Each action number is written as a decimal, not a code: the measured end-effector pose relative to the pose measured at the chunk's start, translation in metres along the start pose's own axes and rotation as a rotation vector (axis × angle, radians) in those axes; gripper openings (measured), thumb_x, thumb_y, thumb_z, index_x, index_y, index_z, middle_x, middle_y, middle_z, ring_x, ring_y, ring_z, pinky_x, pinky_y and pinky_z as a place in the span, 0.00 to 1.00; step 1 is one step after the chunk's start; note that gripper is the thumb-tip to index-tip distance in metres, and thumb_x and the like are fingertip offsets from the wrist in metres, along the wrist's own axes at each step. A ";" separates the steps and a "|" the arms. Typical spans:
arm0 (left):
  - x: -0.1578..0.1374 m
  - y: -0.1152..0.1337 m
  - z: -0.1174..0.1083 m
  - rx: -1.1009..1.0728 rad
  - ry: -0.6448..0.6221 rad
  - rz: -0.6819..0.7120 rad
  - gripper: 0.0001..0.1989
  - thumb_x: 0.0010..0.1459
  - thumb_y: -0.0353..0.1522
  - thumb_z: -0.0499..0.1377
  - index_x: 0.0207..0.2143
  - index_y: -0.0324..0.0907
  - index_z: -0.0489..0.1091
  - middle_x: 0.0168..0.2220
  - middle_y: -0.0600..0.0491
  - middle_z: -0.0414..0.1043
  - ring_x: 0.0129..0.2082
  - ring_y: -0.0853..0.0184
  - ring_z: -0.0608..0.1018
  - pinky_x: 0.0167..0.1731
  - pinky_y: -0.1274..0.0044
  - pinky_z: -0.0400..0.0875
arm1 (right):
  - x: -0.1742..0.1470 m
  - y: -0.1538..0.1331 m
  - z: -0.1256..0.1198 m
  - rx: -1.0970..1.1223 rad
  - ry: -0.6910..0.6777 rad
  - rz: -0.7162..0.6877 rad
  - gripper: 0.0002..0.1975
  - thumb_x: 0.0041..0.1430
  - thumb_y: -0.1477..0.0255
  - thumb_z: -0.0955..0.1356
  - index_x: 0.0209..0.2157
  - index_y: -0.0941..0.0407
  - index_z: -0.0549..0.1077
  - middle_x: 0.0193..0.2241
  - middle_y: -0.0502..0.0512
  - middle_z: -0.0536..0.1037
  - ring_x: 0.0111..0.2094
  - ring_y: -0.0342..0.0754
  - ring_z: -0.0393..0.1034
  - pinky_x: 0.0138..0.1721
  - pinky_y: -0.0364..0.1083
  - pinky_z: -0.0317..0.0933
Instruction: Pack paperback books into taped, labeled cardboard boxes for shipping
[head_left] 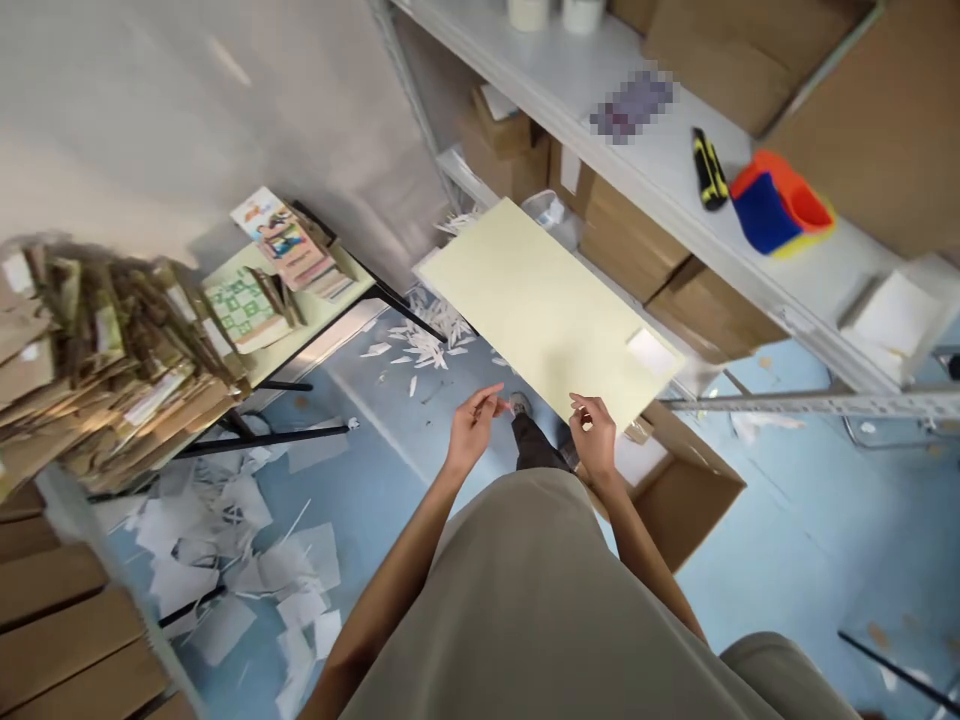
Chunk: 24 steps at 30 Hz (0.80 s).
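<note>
Head view: both bare hands are out in front of the body at the near edge of a pale yellow tabletop [525, 290], which lies between them and a grey metal shelf unit [540, 95]. Left hand [472, 428]: fingers loosely bent, thumb and index drawn toward each other, grip released; it sits just off the tabletop's near edge, over the floor. Right hand [593, 432]: thumb and index curved into a loose ring, other fingers half curled, likewise released; it overlaps the tabletop's near edge in view, contact cannot be told. A white paper slip [651, 352] lies on the tabletop toward its right end. Below that end, beside the right forearm, an open cardboard carton [686, 495] stands with a white sheet [643, 460] inside. On the shelf unit: a black-and-yellow utility knife [709, 168], near an orange, blue and yellow holder [772, 208], exact type unclear; farther right, a white stack [892, 312]. Closed brown cartons [630, 235] fill the level below. At left, a second table [330, 305] bears illustrated books [289, 240], a green-and-white checked booklet [238, 303] and heaped paper bundles [127, 350]. Loose white sheets [225, 530] and paper strips [427, 328] litter the blue floor [375, 420]
</note>
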<state>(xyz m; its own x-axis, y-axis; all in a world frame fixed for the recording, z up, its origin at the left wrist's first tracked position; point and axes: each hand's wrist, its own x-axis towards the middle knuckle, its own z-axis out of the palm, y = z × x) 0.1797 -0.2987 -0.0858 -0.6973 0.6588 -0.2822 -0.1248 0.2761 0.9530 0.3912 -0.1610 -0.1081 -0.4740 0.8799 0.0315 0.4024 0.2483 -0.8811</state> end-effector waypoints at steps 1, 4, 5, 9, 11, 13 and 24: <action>0.016 0.010 -0.009 -0.013 0.028 0.016 0.29 0.69 0.57 0.65 0.56 0.45 0.84 0.40 0.46 0.88 0.43 0.56 0.90 0.53 0.61 0.87 | 0.019 -0.011 0.011 0.008 -0.011 -0.030 0.19 0.70 0.72 0.65 0.53 0.50 0.86 0.45 0.58 0.84 0.38 0.52 0.81 0.42 0.53 0.81; 0.056 0.032 -0.040 -0.079 0.126 0.072 0.28 0.71 0.55 0.64 0.57 0.43 0.84 0.41 0.46 0.89 0.44 0.56 0.89 0.52 0.62 0.87 | 0.074 -0.044 0.047 0.034 -0.071 -0.135 0.18 0.71 0.73 0.65 0.52 0.52 0.85 0.46 0.59 0.85 0.38 0.49 0.81 0.41 0.51 0.81; 0.066 0.036 -0.052 -0.104 0.168 0.089 0.27 0.71 0.54 0.64 0.57 0.43 0.84 0.42 0.45 0.89 0.44 0.57 0.89 0.53 0.62 0.86 | 0.092 -0.056 0.062 0.043 -0.105 -0.172 0.17 0.71 0.74 0.65 0.52 0.52 0.85 0.47 0.59 0.85 0.39 0.49 0.81 0.42 0.50 0.81; 0.094 0.041 -0.110 -0.180 0.373 0.112 0.25 0.71 0.52 0.66 0.57 0.44 0.84 0.48 0.44 0.89 0.44 0.59 0.87 0.52 0.64 0.84 | 0.163 -0.109 0.134 0.085 -0.308 -0.330 0.17 0.72 0.75 0.66 0.53 0.52 0.85 0.48 0.59 0.85 0.41 0.50 0.82 0.42 0.50 0.81; 0.104 0.036 -0.142 -0.221 0.473 0.082 0.25 0.69 0.52 0.68 0.57 0.44 0.84 0.49 0.44 0.89 0.44 0.60 0.87 0.51 0.65 0.84 | 0.193 -0.139 0.178 0.105 -0.402 -0.419 0.16 0.73 0.74 0.66 0.54 0.52 0.84 0.48 0.60 0.85 0.42 0.50 0.83 0.43 0.50 0.81; 0.115 0.026 -0.174 -0.265 0.550 0.038 0.26 0.67 0.52 0.69 0.56 0.43 0.84 0.48 0.44 0.88 0.43 0.60 0.87 0.51 0.66 0.83 | 0.216 -0.170 0.225 0.113 -0.480 -0.501 0.16 0.75 0.73 0.66 0.55 0.52 0.84 0.49 0.60 0.85 0.42 0.50 0.83 0.45 0.50 0.82; 0.225 -0.015 -0.401 -0.202 0.697 -0.077 0.27 0.62 0.50 0.68 0.56 0.42 0.82 0.56 0.40 0.86 0.54 0.53 0.88 0.58 0.61 0.83 | 0.261 -0.290 0.479 -0.037 -0.608 -0.488 0.15 0.78 0.63 0.69 0.56 0.54 0.83 0.50 0.62 0.86 0.41 0.51 0.83 0.48 0.50 0.80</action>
<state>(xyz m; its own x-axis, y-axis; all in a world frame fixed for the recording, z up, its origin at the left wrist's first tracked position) -0.2581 -0.4353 -0.1192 -0.9603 0.0258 -0.2777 -0.2726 0.1247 0.9540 -0.2239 -0.1974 -0.0704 -0.9459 0.2936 0.1378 0.0588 0.5732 -0.8173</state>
